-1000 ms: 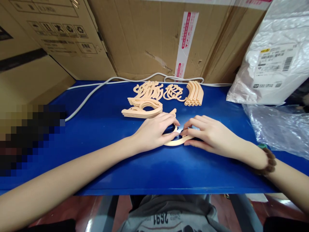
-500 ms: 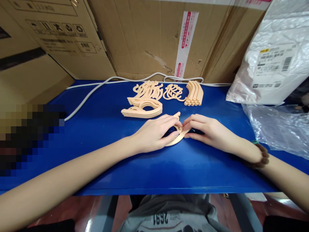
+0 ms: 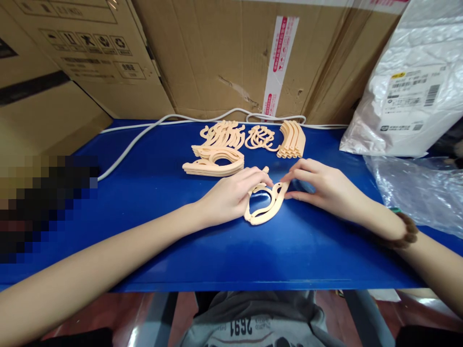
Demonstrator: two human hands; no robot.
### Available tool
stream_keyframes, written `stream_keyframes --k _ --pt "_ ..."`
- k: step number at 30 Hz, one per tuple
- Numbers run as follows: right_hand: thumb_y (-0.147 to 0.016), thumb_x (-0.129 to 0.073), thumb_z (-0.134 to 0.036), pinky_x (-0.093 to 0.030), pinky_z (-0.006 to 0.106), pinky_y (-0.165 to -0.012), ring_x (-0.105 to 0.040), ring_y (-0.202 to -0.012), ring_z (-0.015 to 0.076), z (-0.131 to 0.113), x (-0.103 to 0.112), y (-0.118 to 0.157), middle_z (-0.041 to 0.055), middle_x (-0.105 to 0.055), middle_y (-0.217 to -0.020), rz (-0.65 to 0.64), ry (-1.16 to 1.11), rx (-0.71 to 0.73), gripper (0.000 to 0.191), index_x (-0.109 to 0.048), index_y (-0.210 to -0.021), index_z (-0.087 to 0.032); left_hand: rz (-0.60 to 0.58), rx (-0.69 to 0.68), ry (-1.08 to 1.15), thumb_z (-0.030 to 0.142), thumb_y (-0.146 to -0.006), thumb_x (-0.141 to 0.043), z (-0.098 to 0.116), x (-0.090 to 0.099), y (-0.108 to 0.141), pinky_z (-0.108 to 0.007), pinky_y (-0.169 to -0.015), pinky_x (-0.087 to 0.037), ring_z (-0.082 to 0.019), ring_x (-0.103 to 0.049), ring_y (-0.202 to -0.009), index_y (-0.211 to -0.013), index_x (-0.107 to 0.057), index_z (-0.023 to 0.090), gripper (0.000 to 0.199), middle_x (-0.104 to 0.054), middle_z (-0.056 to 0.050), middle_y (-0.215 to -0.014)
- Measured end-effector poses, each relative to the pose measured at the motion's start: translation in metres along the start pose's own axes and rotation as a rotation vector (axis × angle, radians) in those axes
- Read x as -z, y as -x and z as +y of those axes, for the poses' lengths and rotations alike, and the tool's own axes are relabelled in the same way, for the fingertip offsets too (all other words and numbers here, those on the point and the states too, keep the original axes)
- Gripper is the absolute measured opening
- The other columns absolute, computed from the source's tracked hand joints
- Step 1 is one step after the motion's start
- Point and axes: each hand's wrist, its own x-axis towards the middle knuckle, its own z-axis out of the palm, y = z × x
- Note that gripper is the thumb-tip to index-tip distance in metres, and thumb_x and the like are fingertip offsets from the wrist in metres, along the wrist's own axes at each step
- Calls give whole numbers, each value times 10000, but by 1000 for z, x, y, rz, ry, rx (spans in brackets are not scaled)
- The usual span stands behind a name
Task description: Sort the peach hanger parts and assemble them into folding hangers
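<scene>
A beige plastic folding hanger (image 3: 269, 212) lies on the blue table in front of me, its curved pieces forming a loop. My left hand (image 3: 237, 193) grips its left side, fingers curled over it and hiding part of the upper edge. At the hanger's upper right end, my right hand (image 3: 307, 183) pinches the tip between thumb and fingers. Just beyond my left hand, folded hangers (image 3: 217, 168) of the same beige lie stacked.
Behind lie a pile of curved beige pieces (image 3: 224, 135), loose hooks (image 3: 258, 139) and a row of curved arms (image 3: 291, 142). A white cable (image 3: 133, 142) runs along the back by cardboard boxes (image 3: 217, 58). On the right are a white parcel bag (image 3: 405, 96) and clear plastic (image 3: 415, 193).
My right hand has shifted slightly right and away from my left, keeping hold of the hanger's end. The hanger has turned, and more of its loop shows between my hands.
</scene>
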Motion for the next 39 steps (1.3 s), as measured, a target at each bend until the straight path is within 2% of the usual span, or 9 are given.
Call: stream_keyframes --k 3,7,12,16,20,24,29,35,39 --pt "-940 -590 -351 -483 289 -714 -648 -816 183 -2 3 0 39 -684 -899 -53 -27 -88 213 -656 -1078 -203 5 4 -23 8 -843 -395 0 -1 0 -370 -1046 -444 -196 -546 -1222 -1164 -554 213 412 -626 -58 -1233" --pt "-979 -492 -273 -487 298 -750 -666 -874 192 -5 4 -1 66 -712 -984 -31 0 -102 200 -663 -1055 -200 -16 -14 -81 25 -825 -429 2 -3 -1 -430 -1117 -396 -220 -481 -1316 -1211 -541 220 447 -597 -64 -1316" --pt "-965 -526 -425 -489 350 -803 -653 -918 226 -11 1 -1 95 -697 -1024 -16 39 -45 312 -653 -1114 -182 -11 -40 -86 112 -809 -532 3 -3 -1 -455 -1186 -316 -240 -385 -1410 -1309 -486 199 510 -525 -99 -1424" --pt "-879 -623 -539 -465 432 -953 -586 -1150 277 -14 -7 -2 138 -609 -1304 -108 -40 87 480 -627 -1217 -198 -55 30 -100 301 -807 -652 4 -4 0 -519 -1194 -279 -296 -360 -1434 -1355 -451 174 598 -459 -154 -1491" --pt "-910 -618 -447 -362 488 -1104 -415 -1381 279 -15 -16 -1 137 -501 -1465 -139 -136 164 463 -581 -1307 -212 -48 69 -116 388 -780 -700 4 -8 1 -536 -1173 -303 -318 -428 -1389 -1411 -387 168 738 -461 -179 -1488" --pt "-921 -618 -377 -436 435 -1049 -501 -1301 250 -19 -14 -1 124 -556 -1400 -53 -200 168 355 -618 -1240 -220 -49 97 -142 502 -765 -730 4 -9 0 -524 -1122 -366 -331 -480 -1333 -1439 -361 180 833 -481 -171 -1472" --pt "-955 -566 -320 -506 341 -848 -632 -969 204 -22 1 -2 79 -681 -1030 165 -191 9 158 -667 -1010 -211 -45 98 -186 605 -783 -699 4 -7 0 -488 -1066 -414 -318 -532 -1246 -1418 -398 152 836 -536 -160 -1420" --pt "-959 -548 -348 -497 364 -807 -646 -880 219 -11 6 -3 51 -697 -946 319 -149 -200 159 -654 -954 -230 -2 27 -281 504 -820 -684 13 0 -2 -452 -1054 -420 -299 -559 -1182 -1402 -421 111 750 -584 -155 -1345" --pt "-963 -544 -347 -502 356 -788 -657 -867 214 -5 7 -2 48 -711 -957 394 -176 -269 163 -657 -958 -230 53 24 -344 405 -830 -670 18 27 -7 -440 -1088 -399 -301 -515 -1265 -1422 -401 133 705 -548 -144 -1387"
